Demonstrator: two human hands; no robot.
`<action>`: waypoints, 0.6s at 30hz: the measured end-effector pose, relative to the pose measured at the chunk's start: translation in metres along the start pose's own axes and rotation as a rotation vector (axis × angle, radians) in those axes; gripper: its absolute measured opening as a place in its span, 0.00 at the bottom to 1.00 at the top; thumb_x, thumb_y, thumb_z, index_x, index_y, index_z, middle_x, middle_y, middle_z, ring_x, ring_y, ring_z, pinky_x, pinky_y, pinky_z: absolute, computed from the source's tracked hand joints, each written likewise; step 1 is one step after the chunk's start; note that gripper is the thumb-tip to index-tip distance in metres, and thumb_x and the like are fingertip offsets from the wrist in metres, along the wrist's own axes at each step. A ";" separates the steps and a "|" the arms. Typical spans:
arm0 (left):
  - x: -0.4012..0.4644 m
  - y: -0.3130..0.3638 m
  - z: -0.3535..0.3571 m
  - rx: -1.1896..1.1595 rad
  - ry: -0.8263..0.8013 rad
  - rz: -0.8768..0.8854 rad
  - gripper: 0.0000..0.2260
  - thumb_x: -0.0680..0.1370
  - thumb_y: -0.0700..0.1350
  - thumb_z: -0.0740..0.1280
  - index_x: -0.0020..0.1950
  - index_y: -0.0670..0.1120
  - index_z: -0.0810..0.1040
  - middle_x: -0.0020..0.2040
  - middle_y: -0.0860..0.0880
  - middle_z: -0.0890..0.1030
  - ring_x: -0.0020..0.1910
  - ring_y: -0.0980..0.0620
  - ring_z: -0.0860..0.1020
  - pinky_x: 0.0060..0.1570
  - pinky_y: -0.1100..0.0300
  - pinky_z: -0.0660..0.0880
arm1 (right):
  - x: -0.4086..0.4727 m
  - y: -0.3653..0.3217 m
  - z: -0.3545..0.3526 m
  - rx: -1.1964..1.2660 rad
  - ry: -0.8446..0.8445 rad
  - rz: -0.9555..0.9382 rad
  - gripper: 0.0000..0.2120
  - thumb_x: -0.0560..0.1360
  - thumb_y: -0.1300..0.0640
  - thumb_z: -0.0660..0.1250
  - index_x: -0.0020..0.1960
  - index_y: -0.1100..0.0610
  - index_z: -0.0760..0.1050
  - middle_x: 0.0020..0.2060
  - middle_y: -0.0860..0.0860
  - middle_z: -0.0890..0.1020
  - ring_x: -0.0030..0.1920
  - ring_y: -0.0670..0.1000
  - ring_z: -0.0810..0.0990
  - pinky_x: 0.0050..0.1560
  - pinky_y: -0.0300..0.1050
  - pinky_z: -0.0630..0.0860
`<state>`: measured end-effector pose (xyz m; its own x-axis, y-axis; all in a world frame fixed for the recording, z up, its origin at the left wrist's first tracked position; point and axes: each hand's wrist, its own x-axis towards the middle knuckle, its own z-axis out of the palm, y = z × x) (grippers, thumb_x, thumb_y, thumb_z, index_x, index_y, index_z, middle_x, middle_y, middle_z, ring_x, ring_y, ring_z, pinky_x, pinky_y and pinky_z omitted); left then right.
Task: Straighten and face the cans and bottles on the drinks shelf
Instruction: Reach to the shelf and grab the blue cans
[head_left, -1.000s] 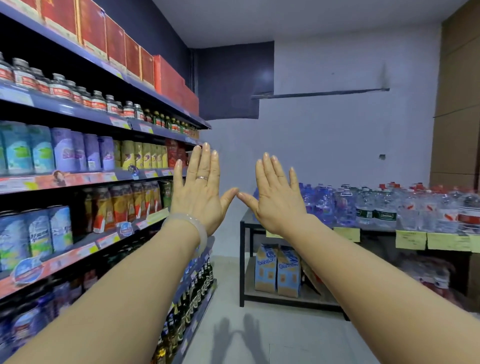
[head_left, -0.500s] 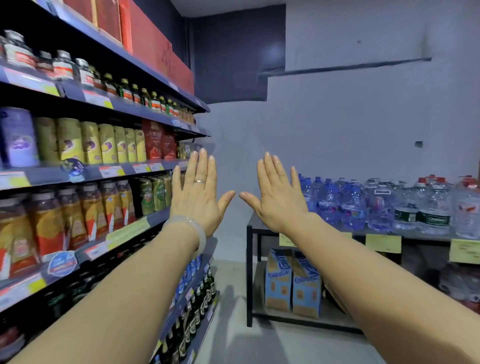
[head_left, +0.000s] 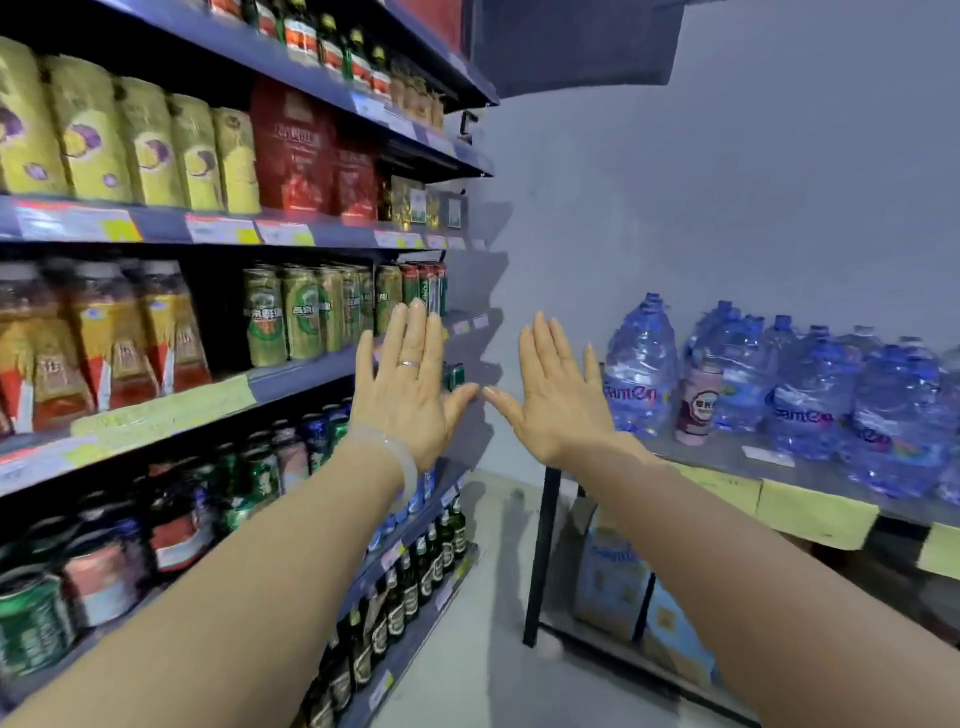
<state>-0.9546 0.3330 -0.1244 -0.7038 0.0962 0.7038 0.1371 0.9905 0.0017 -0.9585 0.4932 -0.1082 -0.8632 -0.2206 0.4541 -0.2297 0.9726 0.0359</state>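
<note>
— While both are raised, state of hands?
— Left hand (head_left: 410, 395) and right hand (head_left: 558, 402): flat, fingers straight, holding nothing, thumb tips near.
— Stock?
— Green cans (head_left: 301, 314): upright, labels forward, at drinks shelf (head_left: 296, 376) front edge, left of hands; aisle floor (head_left: 483, 649) open below.

Left hand (head_left: 410, 400) and right hand (head_left: 558, 402) spread flat, thumbs nearly touching; green cans (head_left: 301, 314) at ten o'clock, apparently upright.
</note>
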 end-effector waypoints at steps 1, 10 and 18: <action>0.011 0.004 0.017 0.012 -0.021 -0.026 0.35 0.77 0.64 0.43 0.76 0.43 0.39 0.77 0.46 0.38 0.76 0.47 0.38 0.73 0.46 0.39 | 0.016 0.011 0.013 0.004 -0.017 -0.021 0.37 0.77 0.36 0.43 0.75 0.56 0.34 0.75 0.51 0.34 0.75 0.49 0.33 0.73 0.55 0.35; 0.049 0.005 0.152 0.093 -0.203 -0.186 0.38 0.72 0.66 0.32 0.76 0.44 0.38 0.77 0.47 0.38 0.74 0.51 0.35 0.72 0.47 0.37 | 0.113 0.055 0.135 0.128 -0.092 -0.168 0.36 0.78 0.36 0.43 0.76 0.57 0.37 0.76 0.52 0.36 0.75 0.50 0.34 0.73 0.55 0.35; 0.079 -0.018 0.283 0.064 -0.269 -0.239 0.47 0.63 0.68 0.19 0.75 0.45 0.38 0.71 0.52 0.32 0.70 0.53 0.31 0.69 0.50 0.33 | 0.196 0.071 0.242 0.179 -0.252 -0.214 0.37 0.77 0.35 0.41 0.75 0.55 0.32 0.75 0.50 0.32 0.74 0.49 0.31 0.73 0.54 0.33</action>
<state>-1.2095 0.3508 -0.2700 -0.8701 -0.1246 0.4768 -0.0910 0.9915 0.0929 -1.2525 0.5016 -0.2318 -0.8654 -0.4508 0.2188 -0.4731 0.8789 -0.0603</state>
